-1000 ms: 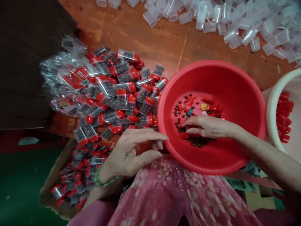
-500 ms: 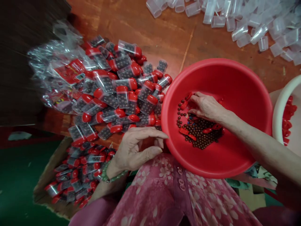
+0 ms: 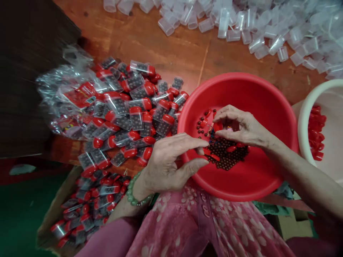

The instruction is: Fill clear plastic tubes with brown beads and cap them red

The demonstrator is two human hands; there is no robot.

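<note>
In the head view my right hand (image 3: 238, 125) is over the red basin (image 3: 241, 80), its thumb and fingers closed round a red plastic cap (image 3: 218, 126). Below it lie dark brown beads (image 3: 227, 157) and a few loose red pieces (image 3: 214, 157). My left hand (image 3: 174, 162), with a green bead bracelet (image 3: 131, 191) on its wrist, reaches over the basin's left rim. Its thumb and forefinger are apart, and I see nothing between them.
Left of the basin lies a heap of clear containers with red caps (image 3: 136, 117), filled with beads, beside plastic bags (image 3: 59, 92). A cardboard box (image 3: 50, 217) holds more. Clear empty cups (image 3: 206, 25) lie at the back; a white basin (image 3: 304, 117) with red caps (image 3: 316, 135) stands right.
My left hand has moved right, from outside the basin to over its rim. My right hand has lifted slightly from the beads with the red cap. The view has shifted a little.
</note>
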